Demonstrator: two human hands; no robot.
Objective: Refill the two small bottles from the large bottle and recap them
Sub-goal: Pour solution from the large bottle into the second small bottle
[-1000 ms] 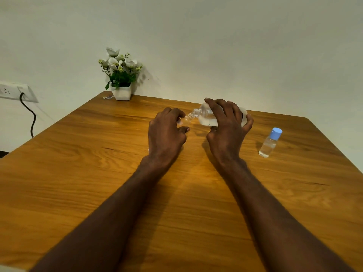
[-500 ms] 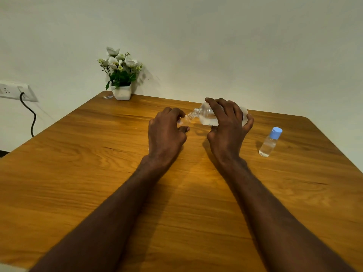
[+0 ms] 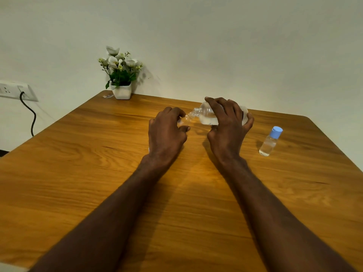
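My right hand (image 3: 227, 122) grips the large clear bottle (image 3: 206, 115), which is tipped on its side with its uncapped threaded neck pointing left and down. The neck meets the mouth of a small clear bottle (image 3: 183, 121) that my left hand (image 3: 167, 132) holds, fingers curled round it; most of that small bottle is hidden behind the hand. A second small bottle (image 3: 270, 142) with a blue cap stands on the wooden table (image 3: 98, 163) to the right, apart from both hands, with clear liquid in it.
A white pot of artificial flowers (image 3: 120, 79) stands at the table's far left corner by the wall. A wall socket with a black cable (image 3: 29, 112) is at the left. The table's right edge runs close behind the capped bottle.
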